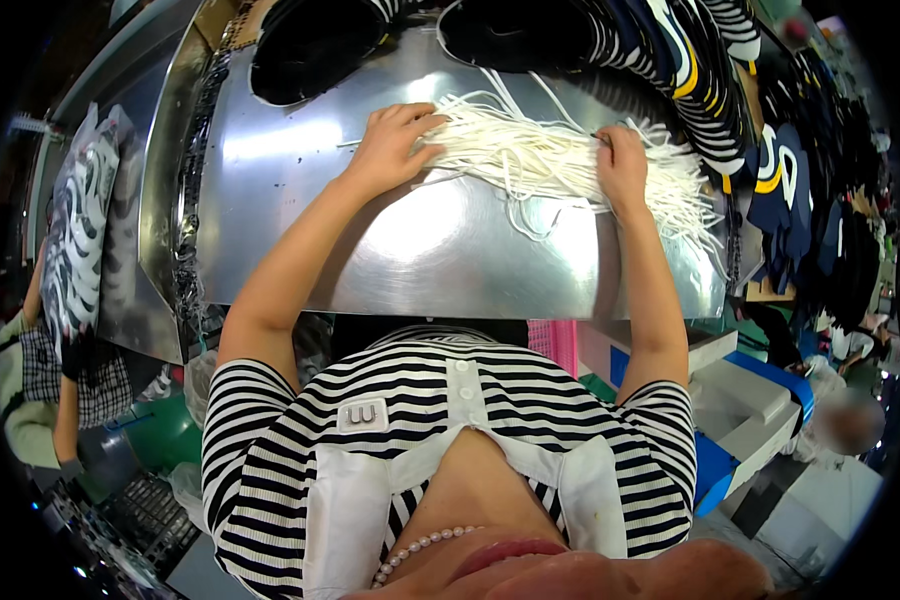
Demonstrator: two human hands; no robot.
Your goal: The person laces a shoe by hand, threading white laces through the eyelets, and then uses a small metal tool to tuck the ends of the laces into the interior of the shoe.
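One steel table (420,250) in front of you, bare sheet open toward its near edge; one bundle of white laces (540,160) lies across its far half, too many to count; your left hand (395,145) and right hand (622,165) rest apart, fingers pressed onto the laces' two ends.

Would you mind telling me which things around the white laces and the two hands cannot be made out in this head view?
- Left hand: fingertips buried in the white laces, so the grip is unclear.
- Right hand: fingers curl into the laces; whether it pinches any is hidden.
- Dark shoe pieces: cut off by the top edge and bent by the fisheye.
- Lace count: strands overlap, too fine to tell.
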